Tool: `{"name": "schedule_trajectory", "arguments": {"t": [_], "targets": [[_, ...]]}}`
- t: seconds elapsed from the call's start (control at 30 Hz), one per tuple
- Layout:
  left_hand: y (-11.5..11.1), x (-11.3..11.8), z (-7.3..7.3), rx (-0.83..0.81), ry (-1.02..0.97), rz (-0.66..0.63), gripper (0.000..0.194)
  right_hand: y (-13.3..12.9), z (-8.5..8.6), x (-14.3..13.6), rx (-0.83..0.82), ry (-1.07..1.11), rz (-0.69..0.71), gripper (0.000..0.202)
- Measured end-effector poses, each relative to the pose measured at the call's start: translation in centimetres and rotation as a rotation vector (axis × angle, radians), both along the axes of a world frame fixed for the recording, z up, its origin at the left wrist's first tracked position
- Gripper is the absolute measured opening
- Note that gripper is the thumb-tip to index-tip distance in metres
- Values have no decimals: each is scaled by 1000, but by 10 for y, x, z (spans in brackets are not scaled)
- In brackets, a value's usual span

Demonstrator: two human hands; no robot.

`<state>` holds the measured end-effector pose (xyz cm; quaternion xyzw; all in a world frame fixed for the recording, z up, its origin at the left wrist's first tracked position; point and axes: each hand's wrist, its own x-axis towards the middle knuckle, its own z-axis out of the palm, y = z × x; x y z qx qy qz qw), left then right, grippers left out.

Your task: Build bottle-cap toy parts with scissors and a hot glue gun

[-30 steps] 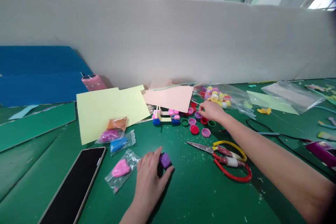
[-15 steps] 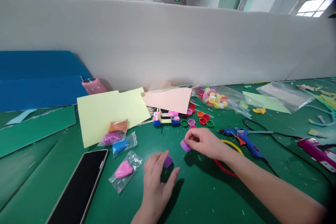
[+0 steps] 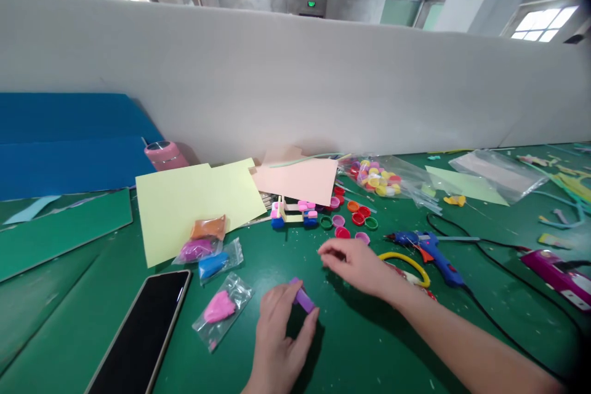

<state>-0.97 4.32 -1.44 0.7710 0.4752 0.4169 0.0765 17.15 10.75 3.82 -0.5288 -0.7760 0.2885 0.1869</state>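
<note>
The left hand [image 3: 286,332] is low on the green tabletop [image 3: 378,338], its thumb and index finger clamped on the opposite ends of a small purple plastic piece [image 3: 303,300], just above the surface. The right hand [image 3: 353,261] hangs just beyond it to the right, its fingers curled with thumb and index tips close; whether they meet or hold anything, I cannot tell.

Behind the right hand lie a round red plastic cap [image 3: 342,233] and 2 round green caps [image 3: 370,223]. Left of these stands a small assembly of pale wooden sticks with pink and blue blocks [image 3: 294,217]. By the right forearm are yellow-handled scissors [image 3: 418,265], partly hidden, and a blue glue gun [image 3: 441,257]. Left of the left hand rest a clear plastic bag of pink clay [image 3: 220,306] and a black-screened phone [image 3: 138,332].
</note>
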Motion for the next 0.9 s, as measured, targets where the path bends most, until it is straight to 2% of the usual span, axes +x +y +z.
{"name": "schedule_trajectory", "arguments": {"t": [0.13, 0.27, 0.4, 0.57, 0.73, 0.9], "targets": [[0, 0, -1, 46, 47, 3, 37, 41, -8, 21, 149, -231, -158, 19], [-1, 0, -2, 69, 64, 12, 39, 68, -19, 21, 218, -402, -169, 22], [-2, 0, -1, 67, 61, 3, 39, 78, -26, 12, 247, -517, -148, 23], [-1, 1, 0, 86, 54, 7, 39, 85, -25, 9, 265, -595, -172, 25], [-1, 1, -1, 91, 51, 5, 38, 97, -22, 6, 214, -596, -96, 24], [-2, 0, -4, 77, 65, 8, 40, 109, -26, 0, 146, -561, -96, 23]]}}
